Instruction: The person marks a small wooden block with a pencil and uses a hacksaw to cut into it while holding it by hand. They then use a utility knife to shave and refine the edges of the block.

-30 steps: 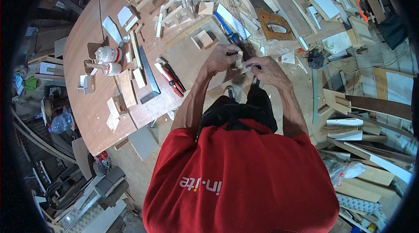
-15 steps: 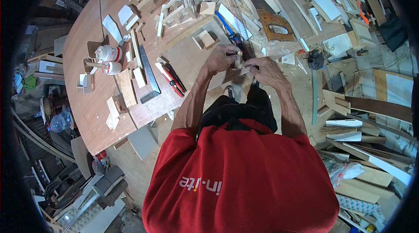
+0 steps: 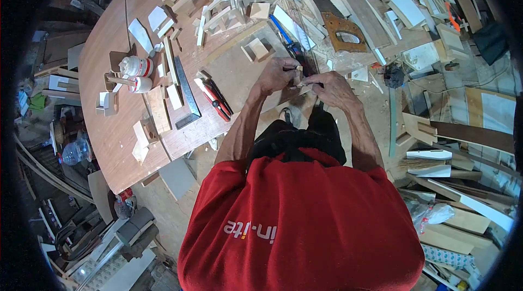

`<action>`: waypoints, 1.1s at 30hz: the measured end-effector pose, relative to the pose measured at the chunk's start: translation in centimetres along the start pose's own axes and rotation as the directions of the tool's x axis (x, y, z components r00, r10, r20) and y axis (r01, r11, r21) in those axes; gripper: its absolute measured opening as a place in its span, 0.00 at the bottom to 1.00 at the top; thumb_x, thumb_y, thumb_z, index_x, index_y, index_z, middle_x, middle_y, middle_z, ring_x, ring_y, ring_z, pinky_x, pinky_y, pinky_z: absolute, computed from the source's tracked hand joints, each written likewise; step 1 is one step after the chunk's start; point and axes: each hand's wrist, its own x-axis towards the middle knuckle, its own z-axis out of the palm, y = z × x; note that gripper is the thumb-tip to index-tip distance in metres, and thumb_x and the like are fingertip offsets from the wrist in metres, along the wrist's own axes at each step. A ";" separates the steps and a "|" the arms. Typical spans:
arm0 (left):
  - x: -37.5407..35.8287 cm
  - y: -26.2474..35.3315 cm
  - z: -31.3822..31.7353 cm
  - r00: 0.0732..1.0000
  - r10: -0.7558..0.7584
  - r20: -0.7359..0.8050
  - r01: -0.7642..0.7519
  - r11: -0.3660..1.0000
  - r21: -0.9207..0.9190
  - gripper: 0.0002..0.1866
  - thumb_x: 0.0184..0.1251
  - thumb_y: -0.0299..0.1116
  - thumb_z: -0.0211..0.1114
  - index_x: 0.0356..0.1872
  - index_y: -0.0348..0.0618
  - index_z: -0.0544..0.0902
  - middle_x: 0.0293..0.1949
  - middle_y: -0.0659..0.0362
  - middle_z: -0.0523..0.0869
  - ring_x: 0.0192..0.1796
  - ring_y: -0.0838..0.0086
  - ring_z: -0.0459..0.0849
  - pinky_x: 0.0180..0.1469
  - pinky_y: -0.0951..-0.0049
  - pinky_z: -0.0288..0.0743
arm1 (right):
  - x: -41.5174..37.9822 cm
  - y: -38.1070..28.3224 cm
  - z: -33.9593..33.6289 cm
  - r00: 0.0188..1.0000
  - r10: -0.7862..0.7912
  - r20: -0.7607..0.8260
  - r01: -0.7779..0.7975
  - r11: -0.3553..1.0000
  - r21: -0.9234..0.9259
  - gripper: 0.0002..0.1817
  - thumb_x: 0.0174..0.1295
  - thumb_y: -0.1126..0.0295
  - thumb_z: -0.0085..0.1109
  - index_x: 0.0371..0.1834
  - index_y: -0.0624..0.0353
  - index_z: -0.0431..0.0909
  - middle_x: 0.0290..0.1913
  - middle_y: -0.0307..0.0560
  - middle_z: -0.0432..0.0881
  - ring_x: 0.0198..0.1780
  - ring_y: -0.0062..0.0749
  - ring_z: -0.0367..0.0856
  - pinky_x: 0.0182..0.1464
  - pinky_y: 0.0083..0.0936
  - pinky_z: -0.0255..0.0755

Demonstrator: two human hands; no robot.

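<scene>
Over the front edge of the table, my left hand (image 3: 279, 74) is closed on a small wooden piece (image 3: 298, 74) that stands up between the fingers. My right hand (image 3: 332, 88) meets it from the other side, thumb and fingers pinched at the lower end of the same piece; whether a second small part is held there is hard to make out. Just beyond my left hand sits a small open wooden box shape (image 3: 256, 49) on a flat board (image 3: 229, 65). A blue-handled tool (image 3: 286, 35) lies past my fingertips.
A handsaw (image 3: 344, 32) rests at the back right. Red pliers (image 3: 217, 103) and a metal square (image 3: 188, 119) lie left of my arm. White glue bottles (image 3: 136, 66) stand farther left on the table (image 3: 109, 144). Wood offcuts (image 3: 406, 10) are piled to the right.
Almost nothing differs. Both hands keep their grip on the small wooden piece, with only a very slight shift of the arms.
</scene>
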 end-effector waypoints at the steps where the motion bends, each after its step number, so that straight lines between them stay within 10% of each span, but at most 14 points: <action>1: 0.1 -0.1 0.1 1.000 0.000 0.001 0.000 1.000 0.000 0.07 0.60 0.22 0.62 0.38 0.34 0.85 0.32 0.62 0.84 0.34 0.80 0.80 0.38 0.76 0.76 | 0.0 -0.1 0.0 1.000 0.012 -0.006 -0.012 1.000 -0.010 0.16 0.55 0.73 0.54 0.45 0.52 0.85 0.31 0.57 0.84 0.34 0.47 0.83 0.43 0.37 0.75; 15: 0.6 -2.1 0.4 0.999 0.035 -0.027 -0.035 0.999 0.004 0.05 0.60 0.20 0.61 0.36 0.35 0.84 0.29 0.63 0.83 0.30 0.82 0.79 0.35 0.77 0.76 | 0.0 -0.1 0.2 0.995 0.097 0.034 -0.096 0.995 -0.031 0.16 0.54 0.72 0.53 0.45 0.51 0.85 0.34 0.58 0.85 0.38 0.50 0.83 0.50 0.39 0.75; 26: -1.4 -1.6 0.5 0.979 -0.100 -0.178 0.060 0.974 -0.217 0.09 0.58 0.21 0.59 0.39 0.33 0.84 0.28 0.60 0.84 0.28 0.80 0.78 0.33 0.78 0.74 | -1.0 2.4 2.9 0.949 0.275 -0.151 -0.152 0.824 0.545 0.14 0.62 0.70 0.57 0.49 0.65 0.80 0.37 0.53 0.83 0.35 0.32 0.80 0.40 0.30 0.74; 30: -2.8 -1.9 0.2 0.942 -0.156 -0.295 0.117 0.982 -0.148 0.10 0.63 0.23 0.60 0.43 0.31 0.83 0.28 0.60 0.83 0.29 0.80 0.79 0.32 0.78 0.73 | -0.2 1.9 4.4 0.914 0.276 -0.297 -0.100 0.864 0.494 0.17 0.62 0.65 0.59 0.49 0.66 0.80 0.33 0.54 0.82 0.33 0.32 0.78 0.40 0.27 0.73; 33: -4.2 -3.9 -0.3 0.905 -0.154 -0.397 0.100 0.983 -0.153 0.10 0.64 0.25 0.61 0.43 0.30 0.83 0.30 0.59 0.85 0.30 0.78 0.80 0.33 0.77 0.74 | 1.8 2.0 4.7 0.925 0.207 -0.320 -0.171 0.976 0.137 0.20 0.60 0.60 0.60 0.46 0.66 0.80 0.34 0.59 0.83 0.36 0.50 0.82 0.42 0.37 0.74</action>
